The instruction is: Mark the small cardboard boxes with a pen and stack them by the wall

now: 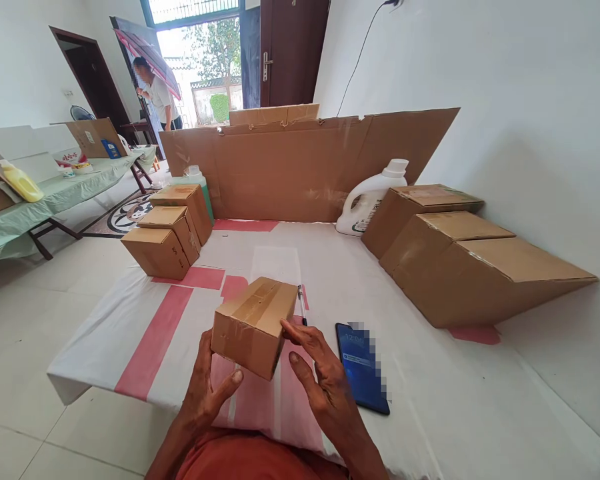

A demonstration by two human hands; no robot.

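A small taped cardboard box point(254, 325) sits between my two hands over the near part of the table, turned at an angle. My left hand point(211, 380) presses its left side, fingers partly hidden behind the box and thumb standing away from it. On the other side, my right hand point(320, 370) touches the box's right edge with its fingertips, thumb apart. Whether the box's underside rests on the cloth is hidden. Just behind the box's right corner lies a pen point(302, 303). To the right of my right hand is a phone point(361, 373) with its screen lit.
Cardboard boxes point(153, 250) stand in a row at left, beside a green-liquid bottle point(206, 193). Larger boxes point(520, 260) and a white jug point(367, 200) are at right. A cardboard panel point(280, 170) closes the back. A person point(157, 97) stands by the doorway.
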